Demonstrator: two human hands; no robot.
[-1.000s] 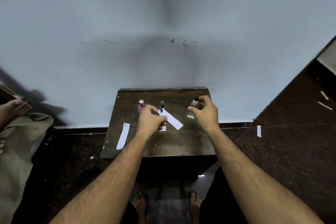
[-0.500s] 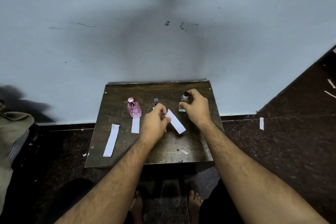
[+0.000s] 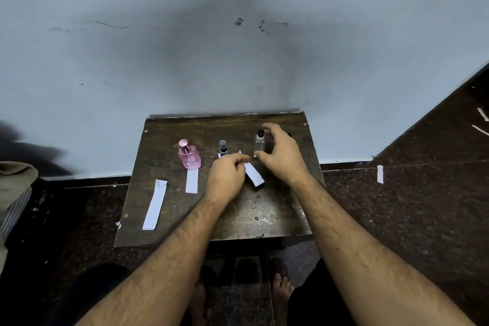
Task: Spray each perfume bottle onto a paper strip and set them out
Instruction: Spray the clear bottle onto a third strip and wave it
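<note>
Three perfume bottles stand in a row on the small dark wooden table (image 3: 185, 227). From left to right they are a pink bottle (image 3: 189, 157), a small dark-capped bottle (image 3: 223, 147) and a clear bottle (image 3: 260, 142). My right hand (image 3: 281, 156) curls round the clear bottle, index finger at its cap and thumb at its base. My left hand (image 3: 227, 177) pinches a white paper strip (image 3: 254, 175) that slants just in front of the clear bottle. One strip (image 3: 191, 181) lies in front of the pink bottle. A longer strip (image 3: 155, 204) lies near the table's left edge.
The table stands against a pale blue wall (image 3: 238, 61), with dark speckled floor (image 3: 397, 219) around it. Paper scraps (image 3: 380, 174) lie on the floor to the right. A cloth bundle (image 3: 13, 193) sits at the far left. My bare feet (image 3: 281, 291) show below the table.
The view has drawn closer to the table. My right hand has loosened to index finger and thumb round the clear bottle. The left hand still pinches the slanted strip.
</note>
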